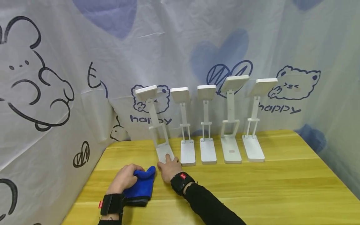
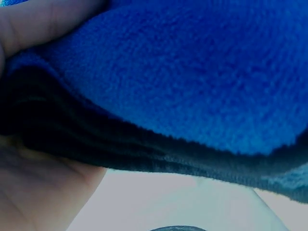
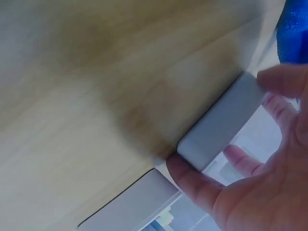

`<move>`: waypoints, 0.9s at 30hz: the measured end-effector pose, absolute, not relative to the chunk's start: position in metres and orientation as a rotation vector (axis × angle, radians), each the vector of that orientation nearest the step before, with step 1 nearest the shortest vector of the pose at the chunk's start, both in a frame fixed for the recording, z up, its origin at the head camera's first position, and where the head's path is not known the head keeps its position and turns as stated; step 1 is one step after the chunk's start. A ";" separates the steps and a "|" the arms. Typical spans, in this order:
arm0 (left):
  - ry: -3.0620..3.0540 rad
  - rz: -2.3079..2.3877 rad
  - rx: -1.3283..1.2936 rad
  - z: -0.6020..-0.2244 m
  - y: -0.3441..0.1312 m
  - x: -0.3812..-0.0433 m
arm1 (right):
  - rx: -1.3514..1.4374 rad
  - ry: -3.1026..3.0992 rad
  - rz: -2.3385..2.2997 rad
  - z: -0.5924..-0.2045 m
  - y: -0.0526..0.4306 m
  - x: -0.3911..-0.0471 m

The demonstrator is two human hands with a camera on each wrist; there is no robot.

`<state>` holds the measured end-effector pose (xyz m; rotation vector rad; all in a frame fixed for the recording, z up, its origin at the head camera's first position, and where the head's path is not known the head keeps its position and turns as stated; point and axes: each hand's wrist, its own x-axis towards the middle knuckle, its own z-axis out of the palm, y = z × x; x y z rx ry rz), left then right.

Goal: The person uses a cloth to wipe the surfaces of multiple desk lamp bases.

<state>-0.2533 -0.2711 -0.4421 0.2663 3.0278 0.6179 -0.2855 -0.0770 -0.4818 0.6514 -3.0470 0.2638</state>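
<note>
A folded blue cloth (image 1: 139,187) with dark edging hangs from my left hand (image 1: 124,178), which pinches it near the table's left side. Close up in the left wrist view, the plush cloth (image 2: 192,82) lies between thumb and fingers. My right hand (image 1: 170,170) grips the front of the base of the leftmost white folding phone stand (image 1: 153,114). Seen from the right wrist, thumb and a finger clasp opposite sides of the base (image 3: 221,122), with other fingertips on its top. This stand sits slightly askew, its arm leaning left.
To the right, several more white phone stands line the back of the wood-grain table (image 1: 253,187): one (image 1: 187,153) right beside the gripped stand, the farthest (image 1: 253,148) at the right end. A white printed curtain (image 1: 174,56) hangs behind and at both sides.
</note>
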 end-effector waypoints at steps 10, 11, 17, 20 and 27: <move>3.022 0.602 0.261 -0.445 -0.270 -0.254 | 0.733 -2.992 0.250 -0.479 -0.071 -0.277; 3.020 0.602 0.258 -0.445 -0.269 -0.254 | 0.738 -2.992 0.253 -0.478 -0.070 -0.276; 3.016 0.609 0.267 -0.448 -0.270 -0.254 | 0.767 -2.999 0.264 -0.476 -0.063 -0.268; 3.026 0.617 0.276 -0.448 -0.271 -0.254 | 0.792 -2.998 0.274 -0.475 -0.060 -0.266; 3.015 0.615 0.264 -0.449 -0.271 -0.256 | 0.894 -2.987 0.293 -0.471 -0.052 -0.258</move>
